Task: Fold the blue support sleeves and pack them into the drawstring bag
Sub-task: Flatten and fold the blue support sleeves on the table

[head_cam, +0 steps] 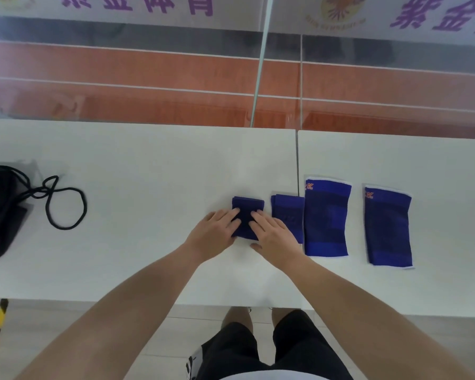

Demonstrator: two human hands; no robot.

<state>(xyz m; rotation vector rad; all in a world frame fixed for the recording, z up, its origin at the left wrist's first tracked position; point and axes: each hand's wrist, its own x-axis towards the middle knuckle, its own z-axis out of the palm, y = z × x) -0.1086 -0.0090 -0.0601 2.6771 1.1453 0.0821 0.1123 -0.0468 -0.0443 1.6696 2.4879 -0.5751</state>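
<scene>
Pressing a folded sleeve flat, two more to fold.

Both my left hand (217, 231) and right hand (274, 237) lie flat with straight fingers on the small folded sleeve (248, 209), gripping nothing, just pressing its crease down on the white table (148, 165). Just beside it on my right sits a second folded sleeve (288, 215), then two long sleeves, the nearer one (327, 218) and the far one (388, 227), both lying at full length. I judge the folding is about half done. Next I would reach right for the nearer long sleeve and double it over, keeping the edges square. The black drawstring bag (0, 209) lies well apart at my far left, its cord (63, 204) looped loose on the table, so packing comes later.
</scene>
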